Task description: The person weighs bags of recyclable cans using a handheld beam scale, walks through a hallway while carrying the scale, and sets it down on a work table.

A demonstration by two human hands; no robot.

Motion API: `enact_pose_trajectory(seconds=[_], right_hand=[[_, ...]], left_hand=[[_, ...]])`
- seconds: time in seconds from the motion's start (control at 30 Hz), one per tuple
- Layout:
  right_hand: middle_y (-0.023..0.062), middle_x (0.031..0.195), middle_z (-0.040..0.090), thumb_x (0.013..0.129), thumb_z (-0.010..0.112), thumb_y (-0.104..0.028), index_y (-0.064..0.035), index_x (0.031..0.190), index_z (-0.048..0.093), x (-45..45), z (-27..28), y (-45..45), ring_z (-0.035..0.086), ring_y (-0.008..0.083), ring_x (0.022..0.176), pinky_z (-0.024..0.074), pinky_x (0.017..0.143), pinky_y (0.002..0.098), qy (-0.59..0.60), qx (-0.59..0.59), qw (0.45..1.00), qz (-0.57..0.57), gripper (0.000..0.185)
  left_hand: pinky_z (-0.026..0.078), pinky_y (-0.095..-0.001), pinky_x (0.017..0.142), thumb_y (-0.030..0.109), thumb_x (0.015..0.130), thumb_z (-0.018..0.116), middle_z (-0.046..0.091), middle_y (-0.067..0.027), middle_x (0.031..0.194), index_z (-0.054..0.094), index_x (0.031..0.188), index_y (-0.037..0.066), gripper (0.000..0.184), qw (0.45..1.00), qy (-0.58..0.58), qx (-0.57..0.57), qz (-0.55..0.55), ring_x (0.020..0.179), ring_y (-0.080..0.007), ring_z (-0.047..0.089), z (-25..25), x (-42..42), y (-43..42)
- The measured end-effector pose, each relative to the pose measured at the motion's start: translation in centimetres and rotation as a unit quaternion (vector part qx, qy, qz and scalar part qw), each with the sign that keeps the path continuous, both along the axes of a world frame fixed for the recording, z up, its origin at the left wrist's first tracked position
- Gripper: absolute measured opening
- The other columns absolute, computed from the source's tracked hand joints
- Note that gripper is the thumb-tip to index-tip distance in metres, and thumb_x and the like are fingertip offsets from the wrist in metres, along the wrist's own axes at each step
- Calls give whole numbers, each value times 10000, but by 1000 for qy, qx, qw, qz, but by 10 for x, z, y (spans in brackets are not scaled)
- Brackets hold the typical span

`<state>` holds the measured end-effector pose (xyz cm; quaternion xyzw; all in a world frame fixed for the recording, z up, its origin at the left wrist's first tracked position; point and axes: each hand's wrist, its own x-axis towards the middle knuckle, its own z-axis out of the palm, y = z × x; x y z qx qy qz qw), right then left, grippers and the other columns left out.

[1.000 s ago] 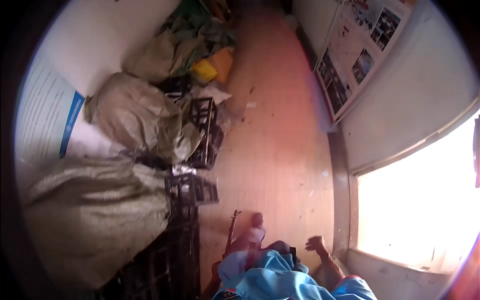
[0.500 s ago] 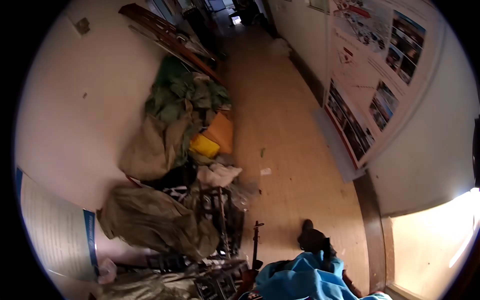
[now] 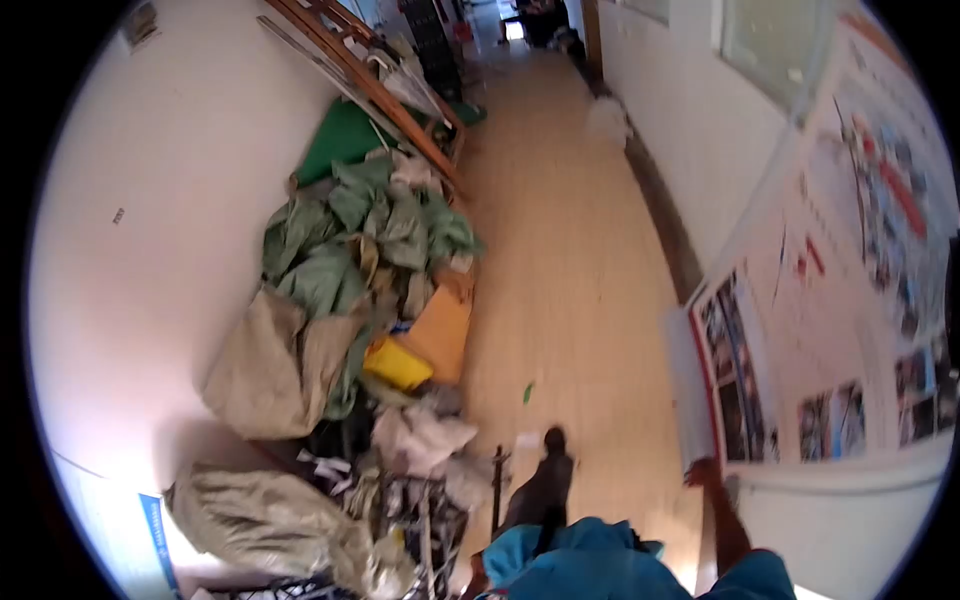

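Note:
My left hand point(image 3: 478, 578) is low in the head view, mostly cut off by the frame's bottom edge. It appears closed around the lower end of a dark thin rod with a short crosspiece point(image 3: 497, 485), which stands up ahead of it. My right hand point(image 3: 703, 472) hangs out to the right, beside the lower corner of a large printed poster board point(image 3: 780, 400). Its fingers are small and blurred, and whether it touches the board is unclear. Between the hands show my blue top point(image 3: 585, 560) and one dark shoe point(image 3: 556, 445) on the floor.
Along the left wall lie green cloth sacks point(image 3: 390, 215), a tan sack point(image 3: 265, 365), a yellow packet point(image 3: 397, 363), orange cardboard point(image 3: 440, 325) and an olive bag point(image 3: 270, 520). A wooden ladder point(image 3: 370, 90) leans beyond. Pale corridor floor point(image 3: 560, 230) runs ahead between walls.
I have stepped forward along the corridor; the sacks and poster sit lower and nearer. My right hand has come into view on the right. The dark rod has stayed with my left side.

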<state>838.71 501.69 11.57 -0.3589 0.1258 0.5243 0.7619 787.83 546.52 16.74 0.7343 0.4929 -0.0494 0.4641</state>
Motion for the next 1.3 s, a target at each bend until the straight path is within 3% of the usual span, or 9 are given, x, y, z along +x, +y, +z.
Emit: enact_pose_trajectory(seconds=[0.23,0.33,0.6,0.7,0.77,0.9,1.07,1.13,1.3], right_hand=[[212,840,675,914,520,-179,48,1049,589,64,140,206,682,350,642,576,534,411,-56,-322,942,72,274],[74,695,641,863,602,-184,-30,833,662,63,16,207,591,197,539,468,450,335,-412,-365,826,121,168],[38,620,600,849,584,-178,-61,684,630,312,28,349,577,171,553,443,471,356,-217,-468,830,213,207],[25,592,584,843,578,-176,-73,628,619,435,-38,375,572,161,558,433,479,364,-119,-236,964,11,242],[96,716,615,828,607,-392,-53,707,647,597,31,442,576,149,610,460,504,457,-377,-379,781,323,362],[145,835,609,842,447,-609,-63,920,600,865,-19,551,634,334,869,488,697,566,107,86,986,97,572],[218,1043,621,851,381,-685,-15,1063,563,1030,104,724,607,472,987,494,731,634,-357,-398,823,194,726],[251,989,632,850,379,-685,3,1080,560,1106,-54,692,617,506,917,494,697,656,117,99,986,62,747],[47,673,506,862,507,-385,-106,733,540,1074,-22,777,508,232,681,403,707,499,180,-158,969,59,309]], left_hand=[[480,-392,641,391,757,614,660,-133,706,737,834,54,367,1000,13,-18,-4,697,-227,638,18,190,160],[490,-393,641,390,737,634,673,-137,717,737,832,51,366,997,42,32,-58,702,-231,653,4,275,225],[452,-275,396,227,800,630,618,-68,585,686,758,11,227,981,93,-104,133,449,-150,582,103,592,382],[442,-264,378,216,821,621,614,-59,590,677,759,12,220,963,51,-142,223,442,-133,568,105,668,429],[433,-260,375,226,820,620,613,-58,595,670,758,8,232,951,-40,-147,269,439,-129,560,102,717,447],[430,-261,435,375,836,633,606,-59,628,677,835,-11,389,933,-202,-171,243,494,-116,544,100,818,506],[459,-321,571,394,820,671,630,-68,718,672,861,-21,418,958,-145,-131,208,664,-164,587,-12,922,582],[456,-313,556,364,813,675,627,-68,703,675,855,-11,377,982,-19,-72,175,643,-155,586,5,994,635],[448,-292,517,287,796,687,617,-69,665,681,838,15,275,983,19,-59,170,590,-133,584,29,1141,768]])
